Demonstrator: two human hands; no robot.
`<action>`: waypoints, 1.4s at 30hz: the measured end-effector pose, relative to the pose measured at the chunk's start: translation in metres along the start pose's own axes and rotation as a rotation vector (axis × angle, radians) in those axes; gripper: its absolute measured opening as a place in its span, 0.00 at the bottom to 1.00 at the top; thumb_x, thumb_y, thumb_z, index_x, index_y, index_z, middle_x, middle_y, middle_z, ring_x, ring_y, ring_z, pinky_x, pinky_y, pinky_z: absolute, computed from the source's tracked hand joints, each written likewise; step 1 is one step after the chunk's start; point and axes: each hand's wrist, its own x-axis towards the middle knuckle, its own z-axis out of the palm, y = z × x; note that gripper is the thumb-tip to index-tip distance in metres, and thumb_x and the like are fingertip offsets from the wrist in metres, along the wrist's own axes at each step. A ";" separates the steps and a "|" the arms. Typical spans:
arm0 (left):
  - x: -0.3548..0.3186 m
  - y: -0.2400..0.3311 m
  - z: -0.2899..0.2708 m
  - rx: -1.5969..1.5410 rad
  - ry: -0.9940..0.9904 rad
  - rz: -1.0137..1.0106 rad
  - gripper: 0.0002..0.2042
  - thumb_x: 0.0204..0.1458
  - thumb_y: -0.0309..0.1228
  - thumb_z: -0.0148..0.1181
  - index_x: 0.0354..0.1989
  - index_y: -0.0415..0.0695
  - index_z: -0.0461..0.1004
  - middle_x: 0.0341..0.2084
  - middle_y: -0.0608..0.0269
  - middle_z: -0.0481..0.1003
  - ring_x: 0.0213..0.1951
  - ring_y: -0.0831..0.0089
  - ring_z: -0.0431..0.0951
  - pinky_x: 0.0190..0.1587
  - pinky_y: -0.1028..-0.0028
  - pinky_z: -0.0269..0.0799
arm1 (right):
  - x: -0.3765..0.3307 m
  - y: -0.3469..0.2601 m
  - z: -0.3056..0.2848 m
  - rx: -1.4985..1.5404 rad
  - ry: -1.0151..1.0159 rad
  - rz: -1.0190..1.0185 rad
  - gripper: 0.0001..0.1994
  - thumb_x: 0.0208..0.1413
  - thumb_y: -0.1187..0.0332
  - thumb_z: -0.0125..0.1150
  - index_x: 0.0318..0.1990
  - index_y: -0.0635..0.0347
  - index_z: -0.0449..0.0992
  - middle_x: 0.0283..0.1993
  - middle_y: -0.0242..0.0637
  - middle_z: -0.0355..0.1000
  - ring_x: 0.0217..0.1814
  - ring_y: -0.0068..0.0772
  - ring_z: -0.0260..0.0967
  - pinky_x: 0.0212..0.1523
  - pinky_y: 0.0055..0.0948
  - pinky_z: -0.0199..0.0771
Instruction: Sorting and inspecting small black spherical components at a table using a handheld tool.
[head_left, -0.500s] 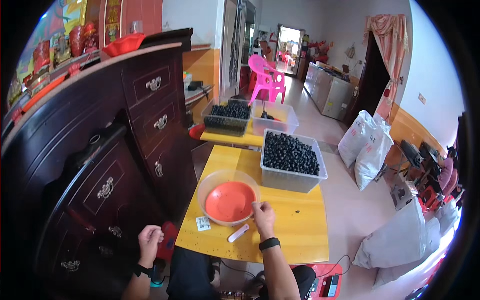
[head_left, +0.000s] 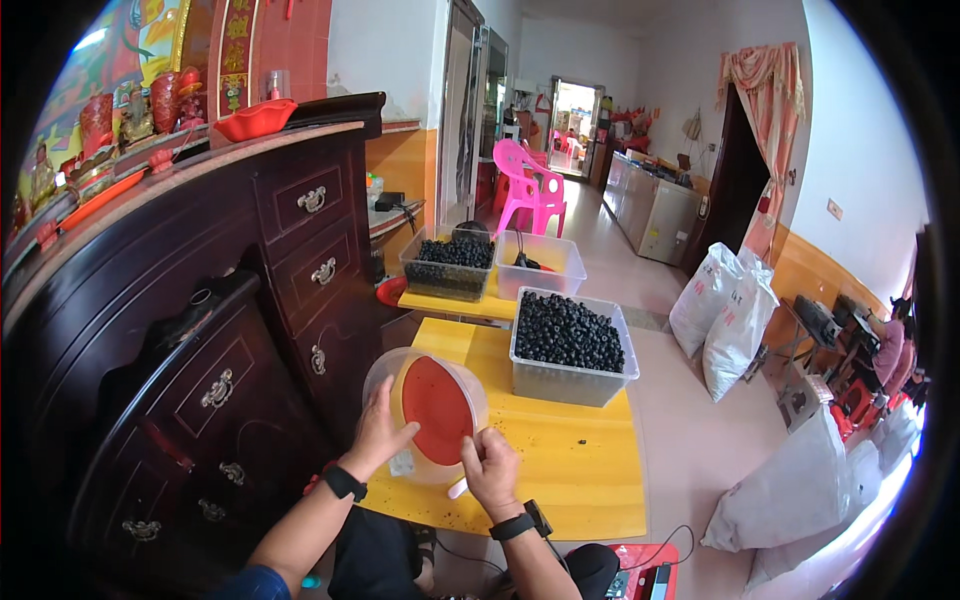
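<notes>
Both my hands are at a clear round plastic tub (head_left: pixel 481 388) above the near-left part of the yellow table (head_left: pixel 560 490). Inside it a round red bowl (head_left: pixel 435 405) stands steeply tilted. My left hand (head_left: pixel 380 432) is closed on the tub's near-left side, its thumb near the bowl's edge. My right hand (head_left: pixel 490 468) grips the near-right rim, where tub and bowl edges meet; which of the two it presses on is hard to tell. A small white label (head_left: pixel 401 463) shows through the clear plastic. Beside my right hand a pale pink strip (head_left: pixel 458 489) is mostly hidden.
A clear bin of small black pieces (head_left: pixel 568 335) stands at the table's far right. Behind are another such bin (head_left: pixel 450 265) and a clear bin with tools (head_left: pixel 541 265). A dark cabinet (head_left: pixel 190 330) borders the left; white sacks (head_left: pixel 790 490) stand right.
My left hand has come up from beside the table to the tub. The tub has shifted left and tilted, and the red bowl inside has tipped. My right hand has moved left and nearer.
</notes>
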 end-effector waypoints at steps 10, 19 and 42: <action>0.034 -0.014 0.028 -0.137 -0.240 -0.459 0.46 0.36 0.32 0.76 0.66 0.40 0.56 0.55 0.43 0.69 0.57 0.54 0.72 0.59 0.64 0.68 | -0.007 0.024 0.032 0.143 0.009 0.186 0.14 0.58 0.72 0.61 0.24 0.60 0.62 0.19 0.33 0.62 0.20 0.24 0.60 0.23 0.28 0.64; 0.041 -0.028 0.058 -0.226 -0.225 -0.384 0.44 0.37 0.42 0.75 0.62 0.37 0.60 0.57 0.42 0.66 0.62 0.52 0.65 0.63 0.63 0.62 | 0.001 0.043 0.039 0.318 -0.107 0.332 0.14 0.60 0.69 0.60 0.25 0.61 0.64 0.20 0.32 0.64 0.22 0.20 0.65 0.25 0.24 0.68; 0.082 -0.083 0.084 0.029 0.147 -0.298 0.21 0.44 0.30 0.66 0.48 0.39 0.73 0.42 0.46 0.77 0.46 0.50 0.77 0.50 0.60 0.72 | 0.023 0.091 0.046 0.455 0.009 0.657 0.24 0.67 0.47 0.46 0.34 0.61 0.73 0.23 0.33 0.70 0.23 0.22 0.67 0.25 0.23 0.68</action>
